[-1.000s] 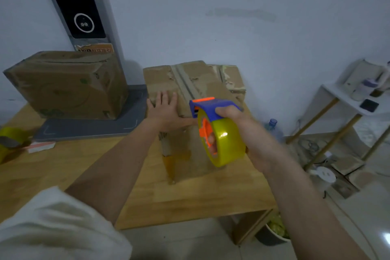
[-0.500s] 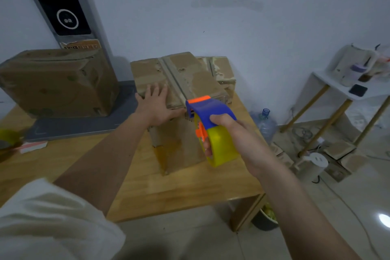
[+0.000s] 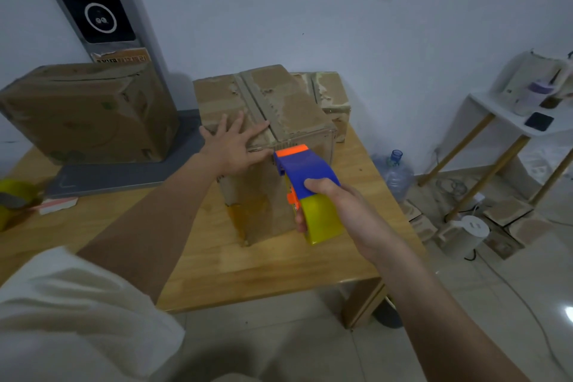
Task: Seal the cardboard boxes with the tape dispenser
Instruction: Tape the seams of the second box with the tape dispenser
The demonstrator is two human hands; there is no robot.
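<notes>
A worn cardboard box (image 3: pixel 288 108) stands in the middle of the wooden table (image 3: pixel 263 270), its top flaps meeting at a centre seam. My left hand (image 3: pixel 235 146) presses flat on the left flap near the front edge, fingers spread. My right hand (image 3: pixel 328 205) grips a blue and orange tape dispenser (image 3: pixel 305 174) loaded with a yellow tape roll (image 3: pixel 322 220). The dispenser's orange front end sits at the box's near top edge, right at the seam. A larger cardboard box (image 3: pixel 90 118) stands at the back left.
A third, smaller box (image 3: pixel 328 93) sits behind the middle box. A grey flat base (image 3: pixel 124 174) with a tall dark post lies under the left box. A yellow tape roll (image 3: pixel 12 201) lies at the table's left edge. A water bottle (image 3: pixel 393 170), kettle and white shelf are on the right.
My right hand has lowered the dispenser down the box's front face while its front end stays at the near top edge. My left hand has spread wider on the flap.
</notes>
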